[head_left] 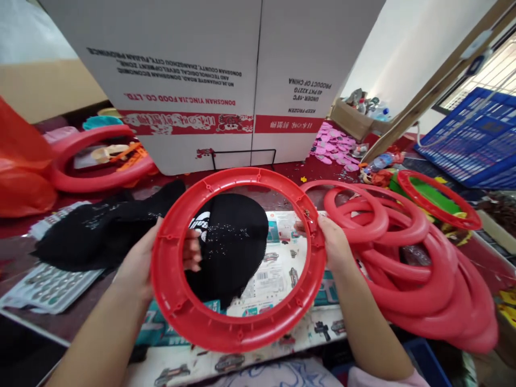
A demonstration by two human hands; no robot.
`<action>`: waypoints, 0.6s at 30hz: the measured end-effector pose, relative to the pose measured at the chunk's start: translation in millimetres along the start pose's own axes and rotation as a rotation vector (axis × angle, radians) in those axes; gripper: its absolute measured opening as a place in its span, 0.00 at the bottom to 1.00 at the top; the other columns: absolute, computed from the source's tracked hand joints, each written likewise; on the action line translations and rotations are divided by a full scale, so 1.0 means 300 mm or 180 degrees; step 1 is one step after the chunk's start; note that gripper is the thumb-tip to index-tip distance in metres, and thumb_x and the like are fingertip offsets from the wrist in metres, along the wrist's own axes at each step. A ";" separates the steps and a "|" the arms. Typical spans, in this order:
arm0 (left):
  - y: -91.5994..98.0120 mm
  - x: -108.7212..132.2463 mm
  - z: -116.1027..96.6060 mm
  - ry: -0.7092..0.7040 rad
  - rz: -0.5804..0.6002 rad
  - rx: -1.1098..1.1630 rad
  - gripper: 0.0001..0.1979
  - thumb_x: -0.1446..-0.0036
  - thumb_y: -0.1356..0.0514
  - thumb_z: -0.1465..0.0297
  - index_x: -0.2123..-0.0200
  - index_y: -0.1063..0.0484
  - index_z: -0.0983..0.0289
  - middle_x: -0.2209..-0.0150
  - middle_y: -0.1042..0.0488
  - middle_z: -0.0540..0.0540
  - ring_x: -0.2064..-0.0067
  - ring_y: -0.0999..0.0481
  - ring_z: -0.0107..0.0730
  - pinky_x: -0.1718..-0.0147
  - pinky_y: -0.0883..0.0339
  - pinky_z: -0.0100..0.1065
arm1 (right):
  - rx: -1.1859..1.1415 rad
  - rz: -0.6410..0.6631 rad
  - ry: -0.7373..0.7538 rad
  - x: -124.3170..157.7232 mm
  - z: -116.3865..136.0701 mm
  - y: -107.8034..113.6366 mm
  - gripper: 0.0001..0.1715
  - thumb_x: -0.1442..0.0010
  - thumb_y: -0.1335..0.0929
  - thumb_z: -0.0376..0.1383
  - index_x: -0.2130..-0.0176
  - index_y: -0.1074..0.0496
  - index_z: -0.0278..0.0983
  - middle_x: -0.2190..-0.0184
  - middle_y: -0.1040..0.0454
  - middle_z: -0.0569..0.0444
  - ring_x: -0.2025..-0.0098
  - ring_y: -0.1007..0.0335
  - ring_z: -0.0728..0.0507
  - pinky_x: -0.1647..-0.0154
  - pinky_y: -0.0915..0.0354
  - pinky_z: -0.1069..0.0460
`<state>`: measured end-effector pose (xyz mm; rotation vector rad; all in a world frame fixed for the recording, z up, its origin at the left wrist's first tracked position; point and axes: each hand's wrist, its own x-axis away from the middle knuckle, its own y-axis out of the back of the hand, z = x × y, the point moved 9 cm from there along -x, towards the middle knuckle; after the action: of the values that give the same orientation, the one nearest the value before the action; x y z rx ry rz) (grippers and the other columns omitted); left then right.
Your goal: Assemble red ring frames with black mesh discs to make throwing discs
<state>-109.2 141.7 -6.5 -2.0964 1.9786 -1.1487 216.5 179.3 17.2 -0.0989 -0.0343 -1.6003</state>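
Observation:
A red plastic ring (242,334) with a hollow, ribbed channel faces me, held up over the table between both hands. My left hand (139,258) grips its left side, the fingertips showing through the opening. On the opposite side my right hand (334,242) is closed around the rim, with most of its fingers behind the ring. Through the opening I see a black cloth piece (237,236) with white lettering and shiny specks, lying on a printed cardboard sheet (282,274). Another black cloth piece (100,231) lies to the left of the ring.
Red rings (435,274) lie heaped at the right, with a ribbed red ring (427,185) behind them. A large white carton (201,80) stands behind. Pink pieces (336,145), a blue crate (475,140), a ring at left (64,180) and an orange bag (20,166) surround the work area.

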 end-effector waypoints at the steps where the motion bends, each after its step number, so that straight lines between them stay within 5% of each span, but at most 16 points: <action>1: 0.009 0.007 -0.011 0.0023 -0.0134 -0.0028 0.28 0.38 0.54 0.51 0.67 0.27 0.68 0.77 0.26 0.56 0.77 0.26 0.35 0.79 0.28 0.36 | 0.0238 0.0022 0.0043 -0.002 0.011 0.002 0.31 0.40 0.41 0.58 0.59 0.27 0.36 0.65 0.20 0.48 0.62 0.23 0.42 0.56 0.27 0.45; 5: 0.035 0.032 -0.040 -0.0036 -0.0488 0.0094 0.25 0.35 0.58 0.59 0.76 0.31 0.65 0.82 0.33 0.51 0.82 0.35 0.26 0.85 0.37 0.27 | 0.1474 -0.0006 0.0255 -0.048 0.069 0.034 0.37 0.38 0.45 0.59 0.52 0.27 0.36 0.52 0.24 0.44 0.49 0.28 0.38 0.48 0.33 0.43; 8: 0.067 0.046 -0.046 -0.0037 -0.0650 0.0096 0.26 0.37 0.56 0.55 0.77 0.31 0.65 0.83 0.33 0.52 0.82 0.36 0.26 0.85 0.38 0.26 | 0.2581 -0.0297 0.0327 -0.128 0.089 0.073 0.33 0.38 0.40 0.55 0.48 0.30 0.35 0.43 0.32 0.40 0.38 0.40 0.36 0.40 0.43 0.41; 14: 0.078 0.061 -0.102 -0.0667 -0.0200 0.0492 0.33 0.37 0.62 0.50 0.73 0.27 0.67 0.80 0.33 0.54 0.80 0.33 0.28 0.83 0.34 0.30 | 0.4346 -0.0015 -0.0236 -0.229 -0.001 0.036 0.31 0.50 0.28 0.48 0.52 0.28 0.32 0.58 0.23 0.35 0.52 0.27 0.30 0.52 0.36 0.41; 18: 0.063 0.090 -0.150 -0.1188 -0.0026 0.0481 0.33 0.38 0.59 0.49 0.67 0.25 0.67 0.79 0.31 0.55 0.79 0.32 0.30 0.80 0.33 0.32 | 0.4795 -0.0139 0.0028 -0.166 0.121 -0.005 0.34 0.41 0.36 0.49 0.42 0.34 0.31 0.57 0.24 0.34 0.52 0.27 0.29 0.55 0.35 0.40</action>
<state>-151.0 134.6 29.6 -2.0604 1.6631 -0.8037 218.1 232.0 49.2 1.0688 -1.1963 -1.2606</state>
